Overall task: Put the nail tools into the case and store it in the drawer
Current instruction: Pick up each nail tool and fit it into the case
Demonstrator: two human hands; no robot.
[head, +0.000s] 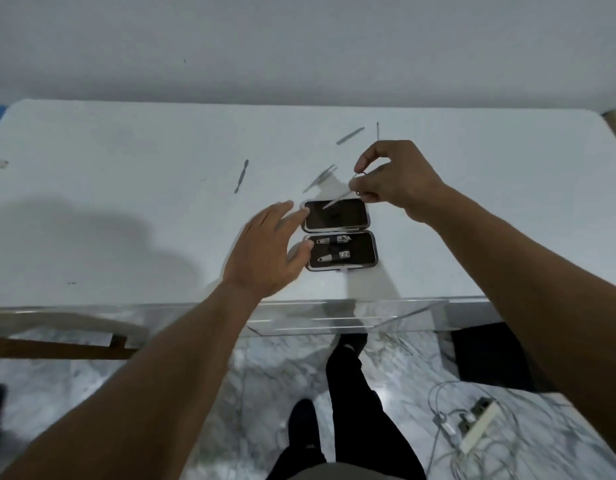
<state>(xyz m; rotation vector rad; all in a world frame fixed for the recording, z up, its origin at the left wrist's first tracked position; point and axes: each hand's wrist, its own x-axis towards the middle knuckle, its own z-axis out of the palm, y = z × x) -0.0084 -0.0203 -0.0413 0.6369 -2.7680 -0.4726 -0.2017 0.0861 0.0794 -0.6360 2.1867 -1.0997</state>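
Above the open dark-lined silver case point(339, 234), the right hand point(393, 178) pinches small metal scissors point(344, 197) while the left hand point(265, 251), fingers spread, touches its left edge.

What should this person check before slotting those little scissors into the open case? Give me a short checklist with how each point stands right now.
1. Case lying open and flat on the table: ok.
2. Far half of the case free for a tool: ok, it looks empty.
3. Right hand has a firm pinch on the scissors: ok, the tip points at the far half.
4. Left hand steadying the case: cannot tell, its fingers are at the case's left edge but contact is blurred.
5. Two clippers strapped in the near half: ok.
6. All tools packed: not ok, four loose tools lie on the table beyond the case.
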